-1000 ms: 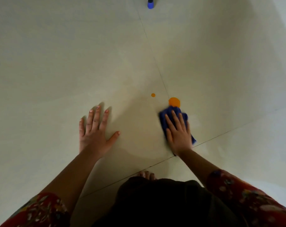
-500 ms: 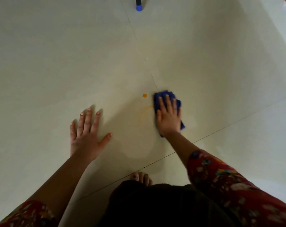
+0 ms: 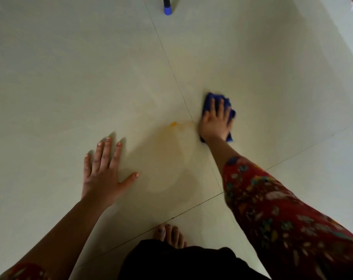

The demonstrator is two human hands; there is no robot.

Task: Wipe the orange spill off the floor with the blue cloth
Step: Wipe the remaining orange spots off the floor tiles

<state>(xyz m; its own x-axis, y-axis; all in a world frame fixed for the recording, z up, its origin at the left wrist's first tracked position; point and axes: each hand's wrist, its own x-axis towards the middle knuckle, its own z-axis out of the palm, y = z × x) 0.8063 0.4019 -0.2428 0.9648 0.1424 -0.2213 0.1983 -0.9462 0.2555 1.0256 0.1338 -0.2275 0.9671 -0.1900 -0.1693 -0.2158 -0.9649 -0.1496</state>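
On pale floor tiles (image 3: 70, 77), my right hand (image 3: 216, 124) presses flat on the blue cloth (image 3: 209, 98), orange smear (image 3: 173, 125) just left, left hand (image 3: 103, 174) splayed flat on the tiles nearer.

The right hand (image 3: 216, 122) lies flat on the blue cloth (image 3: 216, 97) and presses it on the pale floor (image 3: 70, 67), with its fingers straight. A small orange spill (image 3: 173, 123) sits just left of that hand, with a faint orange smear (image 3: 171, 142) below it. The left hand (image 3: 103, 176) rests flat on the floor, fingers spread, well apart from the blue cloth. A bare foot (image 3: 170, 235) peeks out at the bottom. A stick (image 3: 167, 8) with a blue tip shows at the top.
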